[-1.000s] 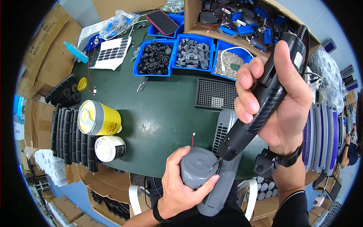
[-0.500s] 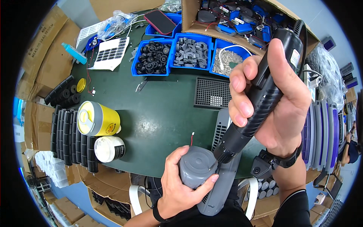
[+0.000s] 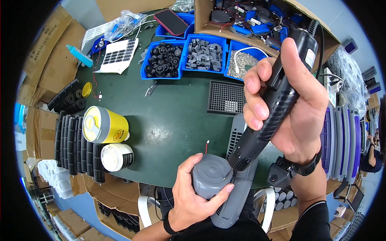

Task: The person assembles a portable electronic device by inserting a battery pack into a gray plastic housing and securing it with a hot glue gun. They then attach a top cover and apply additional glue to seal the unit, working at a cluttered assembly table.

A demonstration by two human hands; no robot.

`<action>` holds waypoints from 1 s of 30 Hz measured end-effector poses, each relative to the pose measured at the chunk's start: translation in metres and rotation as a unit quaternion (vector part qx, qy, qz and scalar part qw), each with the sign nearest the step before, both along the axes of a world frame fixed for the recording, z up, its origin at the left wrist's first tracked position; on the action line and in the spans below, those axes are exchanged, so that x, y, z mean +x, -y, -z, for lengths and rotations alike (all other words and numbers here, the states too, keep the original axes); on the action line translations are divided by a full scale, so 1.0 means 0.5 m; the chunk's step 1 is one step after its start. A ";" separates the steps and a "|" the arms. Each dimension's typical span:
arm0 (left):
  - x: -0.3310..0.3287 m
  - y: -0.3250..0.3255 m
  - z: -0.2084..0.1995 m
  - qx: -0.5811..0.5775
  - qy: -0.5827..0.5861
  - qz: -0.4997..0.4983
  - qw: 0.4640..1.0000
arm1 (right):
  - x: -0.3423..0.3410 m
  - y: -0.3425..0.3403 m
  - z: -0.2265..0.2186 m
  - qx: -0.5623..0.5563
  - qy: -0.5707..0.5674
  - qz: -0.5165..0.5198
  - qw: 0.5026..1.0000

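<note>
My left hand (image 3: 193,203) is closed around a round grey plastic part (image 3: 210,170), fingers on its far left side and thumb on its near right. The part sits against a long grey plastic housing (image 3: 235,203) that stretches from my lap onto the table edge. In my right hand (image 3: 299,132) is a black corded electric screwdriver (image 3: 277,102), tilted down to the left. Its bit meets the right rim of the round part; whether a screw is under it I cannot make out. A short red wire (image 3: 206,148) sticks out behind the round part.
Across the green table (image 3: 161,116) stand blue bins of black wheels (image 3: 163,60), grey brackets (image 3: 204,55) and small screws (image 3: 243,64). A black perforated tray (image 3: 225,96) lies nearer. Left are a yellow cup (image 3: 114,125), a white jar (image 3: 114,157) and black rollers (image 3: 78,148).
The view has shifted very slightly. Both hands keep their hold, and the screwdriver bit stays at the rim of the round part.
</note>
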State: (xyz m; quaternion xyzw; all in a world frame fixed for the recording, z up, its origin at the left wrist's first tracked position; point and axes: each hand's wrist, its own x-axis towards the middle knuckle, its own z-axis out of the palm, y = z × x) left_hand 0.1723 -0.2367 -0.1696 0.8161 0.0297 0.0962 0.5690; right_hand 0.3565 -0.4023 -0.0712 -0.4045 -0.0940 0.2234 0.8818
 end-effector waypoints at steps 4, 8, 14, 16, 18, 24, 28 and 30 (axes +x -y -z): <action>0.000 -0.002 -0.002 0.014 -0.011 0.007 1.000 | 0.001 -0.001 0.000 0.004 -0.003 -0.001 1.000; -0.001 -0.006 -0.003 0.033 -0.021 0.025 0.999 | 0.000 0.000 -0.001 0.005 -0.004 0.001 1.000; 0.002 -0.003 -0.002 0.014 -0.006 0.009 1.000 | -0.001 -0.001 -0.002 0.006 -0.007 0.002 1.000; 0.002 -0.001 -0.002 0.003 -0.003 0.000 1.000 | -0.002 -0.002 -0.003 -0.001 -0.012 0.005 1.000; 0.002 0.000 -0.004 0.001 -0.007 0.000 1.000 | -0.003 -0.004 -0.005 -0.010 -0.013 0.010 1.000; 0.006 0.002 -0.012 0.012 -0.004 0.001 1.000 | -0.020 -0.018 -0.026 -0.080 0.004 0.029 0.996; 0.006 0.002 -0.018 0.040 -0.013 -0.004 0.999 | -0.029 -0.033 -0.037 -0.147 0.028 0.031 0.988; 0.006 0.003 -0.019 0.046 -0.014 -0.004 0.999 | -0.029 -0.032 -0.036 -0.151 0.042 0.018 0.987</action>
